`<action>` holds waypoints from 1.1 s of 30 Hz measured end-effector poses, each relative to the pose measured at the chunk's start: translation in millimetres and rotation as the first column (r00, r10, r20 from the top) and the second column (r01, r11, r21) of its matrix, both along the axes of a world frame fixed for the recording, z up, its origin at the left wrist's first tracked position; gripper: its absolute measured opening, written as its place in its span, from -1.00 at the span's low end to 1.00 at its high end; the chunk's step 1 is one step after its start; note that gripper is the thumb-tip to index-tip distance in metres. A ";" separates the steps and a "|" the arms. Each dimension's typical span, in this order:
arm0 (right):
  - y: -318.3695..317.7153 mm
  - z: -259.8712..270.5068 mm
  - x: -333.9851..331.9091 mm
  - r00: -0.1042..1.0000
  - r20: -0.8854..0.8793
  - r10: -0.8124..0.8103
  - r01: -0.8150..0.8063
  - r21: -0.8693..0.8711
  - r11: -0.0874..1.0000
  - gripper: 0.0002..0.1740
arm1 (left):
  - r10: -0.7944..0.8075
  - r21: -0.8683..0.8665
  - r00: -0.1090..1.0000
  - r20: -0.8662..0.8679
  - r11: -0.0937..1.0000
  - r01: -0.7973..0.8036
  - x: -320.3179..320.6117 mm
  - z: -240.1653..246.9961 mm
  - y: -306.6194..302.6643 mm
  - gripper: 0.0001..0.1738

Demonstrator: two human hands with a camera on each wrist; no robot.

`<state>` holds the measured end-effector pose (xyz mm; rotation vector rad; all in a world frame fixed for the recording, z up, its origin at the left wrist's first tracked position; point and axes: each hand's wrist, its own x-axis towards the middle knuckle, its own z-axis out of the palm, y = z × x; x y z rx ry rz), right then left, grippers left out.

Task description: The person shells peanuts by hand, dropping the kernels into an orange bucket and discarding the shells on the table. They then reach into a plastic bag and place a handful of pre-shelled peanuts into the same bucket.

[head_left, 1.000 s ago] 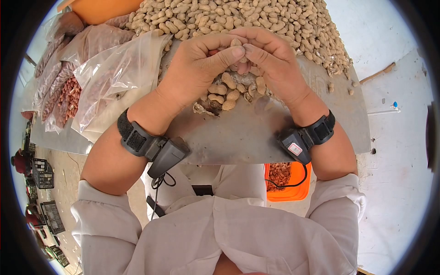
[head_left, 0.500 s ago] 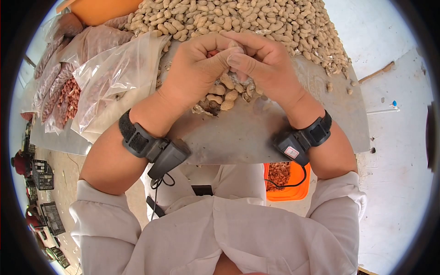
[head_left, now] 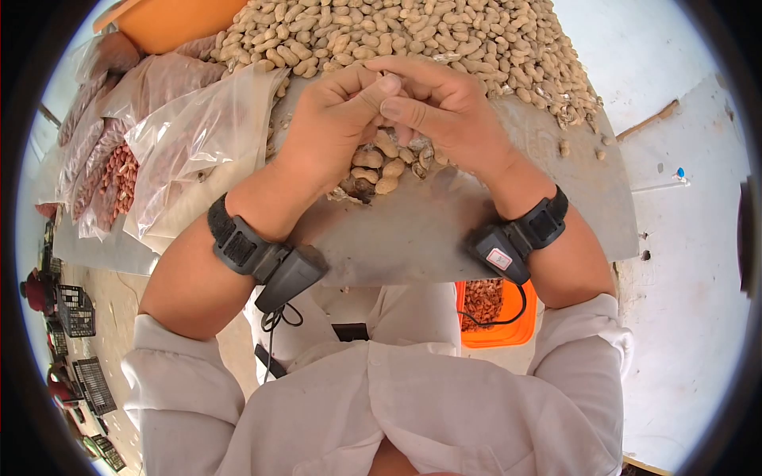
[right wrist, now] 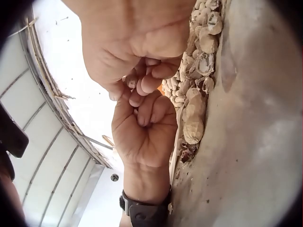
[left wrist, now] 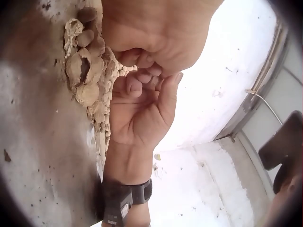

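Observation:
In the head view the left hand (head_left: 329,119) and right hand (head_left: 456,115) meet above the metal tabletop (head_left: 381,246), thumbs close together and fingers curled. Their fingertips pinch a peanut that is almost wholly hidden. Below them lies a small group of peanuts (head_left: 386,185) with bits of shell. From the left wrist view, the right hand (left wrist: 142,113) faces the left hand (left wrist: 156,33), fingertips touching. The right wrist view has the left hand (right wrist: 147,130) below the right hand (right wrist: 137,38), its fingers curled inward; the contents of its palm are mostly hidden.
A large peanut heap (head_left: 413,36) covers the table's far side. Clear plastic bags (head_left: 206,119), some with red kernels (head_left: 121,178), lie at the left by an orange basin (head_left: 171,24). An orange container (head_left: 516,325) of reddish bits stands below the near edge.
Both hands have shifted slightly left, still together. The peanut that showed between the thumbs and fingers has gone out of sight behind them, and the right thumb has moved nearer the left.

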<state>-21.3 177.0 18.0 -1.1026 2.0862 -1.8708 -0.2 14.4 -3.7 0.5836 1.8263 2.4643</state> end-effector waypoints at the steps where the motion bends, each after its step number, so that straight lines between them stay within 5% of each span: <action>1: 1.4 -0.1 -2.1 1.000 0.005 0.021 -0.021 0.006 1.000 -0.61 | -0.006 0.029 0.999 0.032 1.000 0.005 0.6 1.1 0.3 -0.75; 5: 7.2 3.0 -5.7 0.997 -0.072 -0.012 0.023 0.146 0.989 -0.61 | 0.052 -0.057 0.999 0.011 0.997 -0.051 3.6 2.4 3.3 -0.77; 11: 2.8 -5.2 -5.0 0.996 -0.027 -0.090 0.090 -0.015 0.996 -0.66 | 0.133 -0.184 0.984 -0.118 0.971 -0.153 4.1 4.4 3.6 -0.76; 17: -1.3 1.8 2.9 0.920 -0.307 -0.245 0.286 0.095 0.954 -0.71 | 0.163 -0.186 0.962 -0.218 0.961 -0.205 3.3 -1.6 5.0 -0.76; 22: -0.8 3.9 5.4 0.990 -0.016 -0.141 0.140 -0.048 0.989 -0.71 | 0.055 0.000 0.983 -0.175 0.998 -0.056 9.0 7.9 6.5 -0.75; 33: -7.0 -8.7 0.2 0.991 0.112 -0.066 0.093 -0.249 0.964 -0.71 | 0.201 -0.071 0.957 -0.208 0.973 -0.219 3.6 1.4 4.5 -0.73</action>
